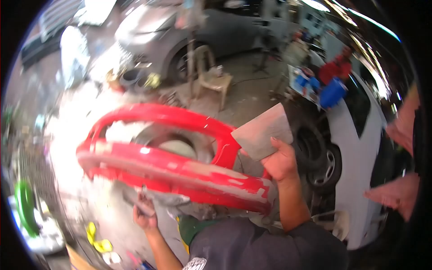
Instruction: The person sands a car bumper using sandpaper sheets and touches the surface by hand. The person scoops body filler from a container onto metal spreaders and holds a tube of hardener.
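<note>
A red car bumper (202, 178) with beige-grey patches along its face lies across the middle of the view, in front of my body. My right hand (281, 163) grips a flat, squarish grey-beige sheet (264, 131) by its lower corner, thumb on top, above the bumper's right end. Faint pinkish smears mark the sheet; whether it is a board or paper, I cannot tell. Below the bumper's lower edge, my left hand (145, 219) is closed around a small flat grey piece (143, 206), blurred and partly hidden by the fingers.
A plastic chair (210, 74) and a grey car (220, 38) stand beyond the bumper. To the right are a silver car (353, 180), loose tires (308, 139) and a blue container (333, 93). A green curved part (26, 207) and yellow items (100, 243) lie at left.
</note>
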`<state>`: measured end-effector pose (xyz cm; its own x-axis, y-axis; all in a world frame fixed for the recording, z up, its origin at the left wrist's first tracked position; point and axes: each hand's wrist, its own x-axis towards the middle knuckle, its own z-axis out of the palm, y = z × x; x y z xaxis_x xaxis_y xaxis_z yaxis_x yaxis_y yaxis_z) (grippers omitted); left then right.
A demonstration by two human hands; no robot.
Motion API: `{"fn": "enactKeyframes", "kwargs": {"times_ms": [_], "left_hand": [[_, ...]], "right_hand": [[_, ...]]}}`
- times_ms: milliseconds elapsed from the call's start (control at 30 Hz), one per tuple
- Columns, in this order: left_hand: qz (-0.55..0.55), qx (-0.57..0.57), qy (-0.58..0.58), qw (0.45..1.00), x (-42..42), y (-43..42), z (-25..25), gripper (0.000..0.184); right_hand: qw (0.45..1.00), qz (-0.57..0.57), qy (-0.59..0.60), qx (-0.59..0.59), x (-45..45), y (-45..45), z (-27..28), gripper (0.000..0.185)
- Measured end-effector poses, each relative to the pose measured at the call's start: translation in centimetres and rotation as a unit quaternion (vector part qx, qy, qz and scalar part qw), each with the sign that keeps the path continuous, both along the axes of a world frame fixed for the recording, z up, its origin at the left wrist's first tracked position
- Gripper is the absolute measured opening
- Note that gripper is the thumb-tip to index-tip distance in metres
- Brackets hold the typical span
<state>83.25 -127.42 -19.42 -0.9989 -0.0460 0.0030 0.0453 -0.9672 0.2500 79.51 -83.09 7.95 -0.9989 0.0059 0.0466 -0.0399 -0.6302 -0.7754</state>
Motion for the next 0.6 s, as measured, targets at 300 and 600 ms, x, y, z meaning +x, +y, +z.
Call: {"fn": "enactKeyframes", "kwargs": {"times_ms": [300,600], "left_hand": [[0.009,0.082,-0.083,0.993,2.0,5.9,-5.1,0.069],[-0.029,0.070,-0.049,0.996,-0.9,8.6,-6.7,0.074]], "right_hand": [[0.513,0.081,0.401,0.755,-6.2,-12.4,-1.1,0.059],[0.219,0.146,0.621,0.738,-12.2,-21.3,-1.7,0.047]]}}
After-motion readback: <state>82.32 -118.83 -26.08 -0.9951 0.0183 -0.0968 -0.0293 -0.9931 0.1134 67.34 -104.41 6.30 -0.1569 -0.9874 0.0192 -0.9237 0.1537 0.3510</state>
